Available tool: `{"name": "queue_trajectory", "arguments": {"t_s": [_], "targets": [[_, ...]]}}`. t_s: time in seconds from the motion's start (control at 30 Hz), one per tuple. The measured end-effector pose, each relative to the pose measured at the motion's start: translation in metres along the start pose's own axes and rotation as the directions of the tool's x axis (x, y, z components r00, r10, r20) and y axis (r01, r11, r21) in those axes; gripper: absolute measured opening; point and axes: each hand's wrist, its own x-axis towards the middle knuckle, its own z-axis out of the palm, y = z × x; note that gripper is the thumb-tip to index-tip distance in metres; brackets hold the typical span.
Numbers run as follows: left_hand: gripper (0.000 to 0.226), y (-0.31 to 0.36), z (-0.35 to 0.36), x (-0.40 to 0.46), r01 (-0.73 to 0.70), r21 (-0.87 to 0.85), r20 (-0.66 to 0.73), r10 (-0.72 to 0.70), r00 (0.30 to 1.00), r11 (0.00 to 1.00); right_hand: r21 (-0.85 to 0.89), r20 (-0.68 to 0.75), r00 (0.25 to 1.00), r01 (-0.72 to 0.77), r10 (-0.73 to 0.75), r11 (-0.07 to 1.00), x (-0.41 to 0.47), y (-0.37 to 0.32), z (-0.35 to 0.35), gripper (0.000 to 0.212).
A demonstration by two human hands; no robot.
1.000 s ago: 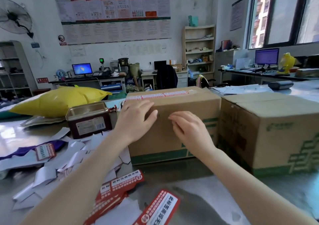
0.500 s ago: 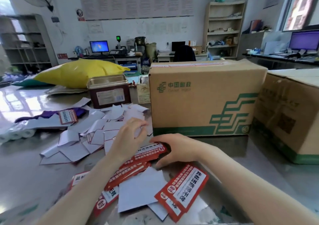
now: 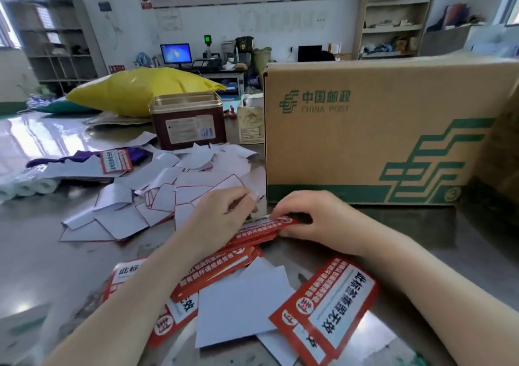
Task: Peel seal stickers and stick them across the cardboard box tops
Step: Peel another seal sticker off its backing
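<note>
**Both hands on the sticker stack, lower centre of the frame**

Your right hand (image 3: 323,222) has its fingers curled, with the fingertips and thumb pinching the right end of a thin stack of red-and-white paper seal stickers (image 3: 261,229) that lies on the grey tabletop (image 3: 463,242). Your left hand (image 3: 222,216) sits just left of it, with bent fingers drawn together over the top strip; you cannot tell from this view whether it has a corner lifted. The two hands are close together, almost meeting over the stack.

Below your wrists, in the lower centre, more red seal stickers (image 3: 213,273) fan out beside a blank white backing sheet (image 3: 241,304), and a larger red sticker sheet with a white panel and black characters (image 3: 328,306) lies at the lower right, tilted.

Just above your right hand stands the brown cardboard box printed with green China Post markings (image 3: 365,129), filling the right half of the frame; its front face is toward you and its top is barely visible from here.

To the left of centre, a scatter of peeled white backing papers (image 3: 157,197) covers the table. Behind them sits a dark red rectangular tin with a gold rim (image 3: 188,121), and farther back at upper left a puffy yellow plastic mailer bag (image 3: 140,90).
</note>
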Motion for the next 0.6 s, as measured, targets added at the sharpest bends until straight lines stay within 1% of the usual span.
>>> {"name": "queue_trajectory", "arguments": {"t_s": [0.03,0.1,0.17,0.23,0.3,0.37,0.4,0.5,0.6], "targets": [[0.030,0.001,-0.001,-0.001,0.014,-0.010,0.000,-0.014,1.000,1.000,-0.014,-0.038,0.999,0.012,-0.013,1.000,-0.002,0.000,0.001,0.024],[0.029,0.004,-0.003,-0.002,0.041,-0.061,-0.003,-0.041,0.999,0.997,-0.039,-0.162,0.987,0.002,-0.008,0.999,-0.004,0.001,0.001,0.022],[0.030,0.005,-0.004,-0.003,0.090,-0.186,-0.031,-0.097,0.995,0.978,-0.030,-0.329,0.944,-0.027,0.016,0.999,-0.006,0.002,0.000,0.022],[0.033,0.005,-0.008,-0.001,0.166,-0.390,-0.050,-0.200,0.978,0.906,0.016,-0.472,0.882,-0.007,0.014,1.000,-0.007,0.003,-0.002,0.022],[0.034,0.006,-0.012,0.001,0.235,-0.602,-0.007,-0.299,0.954,0.763,0.067,-0.554,0.832,0.032,0.011,0.997,-0.009,0.001,-0.003,0.023],[0.037,0.008,-0.016,0.000,0.283,-0.742,0.068,-0.351,0.934,0.608,0.105,-0.586,0.810,0.047,0.024,0.993,-0.010,-0.001,-0.004,0.025],[0.039,0.009,-0.017,0.000,0.295,-0.770,0.094,-0.356,0.930,0.565,0.101,-0.585,0.811,0.052,0.017,0.993,-0.010,-0.002,-0.003,0.025],[0.037,0.010,-0.019,-0.001,0.306,-0.808,0.137,-0.343,0.929,0.504,0.051,-0.579,0.815,0.080,-0.036,0.996,-0.010,-0.003,-0.002,0.028],[0.028,0.009,-0.021,-0.001,0.296,-0.836,0.163,-0.307,0.938,0.461,0.085,-0.606,0.795,0.074,-0.007,0.994,-0.011,-0.004,-0.004,0.029]]}}
